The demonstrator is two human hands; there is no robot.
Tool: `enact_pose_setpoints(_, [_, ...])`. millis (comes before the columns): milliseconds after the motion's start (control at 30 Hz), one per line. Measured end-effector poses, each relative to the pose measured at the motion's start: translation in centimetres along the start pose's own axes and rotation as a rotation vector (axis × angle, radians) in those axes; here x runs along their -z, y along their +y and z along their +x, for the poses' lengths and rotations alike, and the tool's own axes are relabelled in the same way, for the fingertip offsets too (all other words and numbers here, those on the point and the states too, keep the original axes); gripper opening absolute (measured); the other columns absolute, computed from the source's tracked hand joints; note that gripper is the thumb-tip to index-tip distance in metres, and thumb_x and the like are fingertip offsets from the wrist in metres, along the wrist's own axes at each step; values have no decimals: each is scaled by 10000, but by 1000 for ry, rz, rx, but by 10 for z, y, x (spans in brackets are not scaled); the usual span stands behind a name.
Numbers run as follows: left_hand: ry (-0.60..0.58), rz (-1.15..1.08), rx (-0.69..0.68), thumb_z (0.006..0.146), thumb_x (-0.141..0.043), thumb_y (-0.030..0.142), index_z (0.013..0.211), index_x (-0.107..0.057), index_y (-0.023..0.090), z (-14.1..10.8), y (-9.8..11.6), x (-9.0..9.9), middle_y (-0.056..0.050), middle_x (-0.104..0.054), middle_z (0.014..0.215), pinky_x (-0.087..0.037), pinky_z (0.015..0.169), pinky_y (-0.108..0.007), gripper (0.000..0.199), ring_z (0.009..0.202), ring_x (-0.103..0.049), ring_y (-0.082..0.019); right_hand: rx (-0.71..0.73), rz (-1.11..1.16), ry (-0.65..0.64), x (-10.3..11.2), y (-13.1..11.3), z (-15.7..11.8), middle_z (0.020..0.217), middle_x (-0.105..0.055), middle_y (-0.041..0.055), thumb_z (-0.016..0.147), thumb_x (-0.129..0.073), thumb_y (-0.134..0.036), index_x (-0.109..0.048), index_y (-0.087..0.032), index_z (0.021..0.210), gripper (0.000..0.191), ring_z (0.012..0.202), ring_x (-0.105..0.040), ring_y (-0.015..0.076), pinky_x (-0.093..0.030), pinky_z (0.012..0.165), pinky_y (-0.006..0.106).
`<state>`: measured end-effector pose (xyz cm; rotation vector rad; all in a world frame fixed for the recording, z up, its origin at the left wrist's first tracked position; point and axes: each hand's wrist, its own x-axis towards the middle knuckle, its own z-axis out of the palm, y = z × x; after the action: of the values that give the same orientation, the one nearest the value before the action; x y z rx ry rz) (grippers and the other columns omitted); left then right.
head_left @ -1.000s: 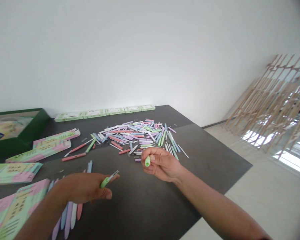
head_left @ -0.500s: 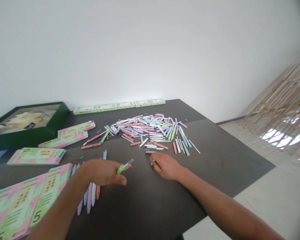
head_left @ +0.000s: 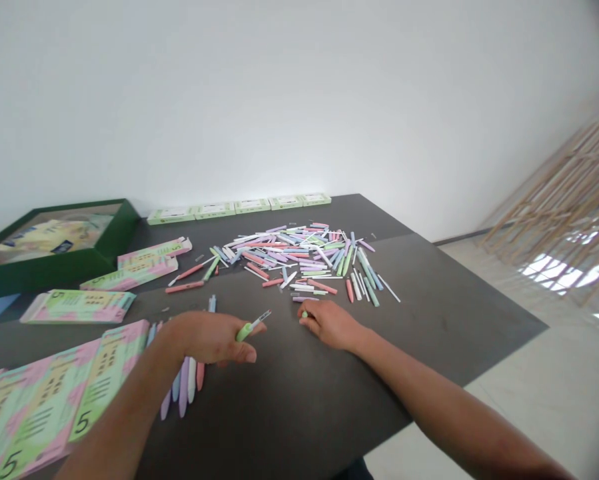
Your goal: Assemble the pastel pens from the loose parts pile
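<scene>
My left hand (head_left: 219, 339) holds a green pen barrel (head_left: 244, 331) with a clear refill tip sticking out toward the right. My right hand (head_left: 332, 323) is closed on a small green pen part (head_left: 304, 314), just in front of the loose pile. That pile of pastel pen parts (head_left: 299, 253), in pink, purple, blue, green and white, spreads over the dark table. Beneath and beside my left wrist lie several assembled-looking pens (head_left: 183, 387), partly hidden by the arm.
Pink and green cartons (head_left: 104, 373) lie at the left, with more flat cartons (head_left: 79, 307) behind them. A green box (head_left: 104, 243) holds plastic packets. Pale green boxes (head_left: 214, 211) line the wall. The dark table (head_left: 459, 300) ends at the right.
The view has shifted slightly. My left hand still holds the green barrel, and my right hand has turned a little, showing the green part's end at its fingertips.
</scene>
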<state>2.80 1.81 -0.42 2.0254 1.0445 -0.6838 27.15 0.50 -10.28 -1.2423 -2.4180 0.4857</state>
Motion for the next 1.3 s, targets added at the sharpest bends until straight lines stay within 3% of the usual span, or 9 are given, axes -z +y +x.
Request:
enact_pose_setpoints(133, [-2, -4, -21, 815, -430, 443, 1396, -254, 106, 2, -3, 0, -117, -664, 971, -444, 663, -254, 694, 767, -639, -217, 18, 52, 102, -6, -1, -3, 898, -644, 60, 844, -498, -202, -575, -174, 949, 133, 823, -578, 177, -404, 719, 273])
enact_pose_setpoints(300, [11, 41, -34, 826, -404, 471, 1385, -283, 122, 3, -5, -2, -96, -687, 848, -443, 637, -249, 670, 747, -640, -220, 77, 127, 209, 6, -15, -10, 929, -638, 75, 847, -490, -214, -585, -174, 946, 143, 877, -576, 191, -418, 772, 301])
enact_pose_setpoints(433, [-5, 45, -8, 827, -429, 460, 1387, -285, 150, 4, -2, -2, -83, -692, 831, -442, 644, -250, 656, 752, -637, -214, -25, 544, 420, 25, -41, -10, 707, -609, 13, 851, -500, -277, -574, -187, 918, 135, 632, -576, 137, -444, 606, 259])
enact_pose_setpoints(567, [-37, 34, 5, 822, -472, 383, 1368, -319, 178, 8, 2, -2, -77, -691, 874, -433, 584, -230, 603, 724, -635, -197, -15, 929, 555, 37, -67, -6, 635, -585, -14, 862, -495, -288, -551, -190, 922, 129, 582, -576, 120, -459, 586, 259])
enact_pose_setpoints(767, [-30, 51, -6, 820, -481, 385, 1067, -605, 178, 11, 4, -4, -58, -693, 823, -416, 532, -216, 345, 660, -623, -179, -4, 918, 547, 35, -78, 3, 610, -577, -15, 855, -512, -257, -568, -181, 898, 104, 580, -563, 111, -451, 560, 239])
enact_pose_setpoints(900, [-5, 61, 2, 823, -480, 395, 1006, -622, 151, 8, 6, -3, -66, -690, 801, -408, 512, -211, 337, 642, -618, -174, 0, 888, 519, 36, -81, 9, 604, -576, -18, 854, -510, -254, -568, -182, 886, 98, 562, -554, 107, -448, 543, 233])
enact_pose_setpoints(1300, [-6, 34, 24, 831, -483, 383, 1083, -583, 151, 6, 5, -2, -72, -692, 835, -410, 511, -211, 357, 656, -625, -177, 35, 894, 457, 34, -80, 18, 593, -559, -27, 849, -519, -260, -560, -187, 885, 91, 532, -529, 96, -415, 512, 219])
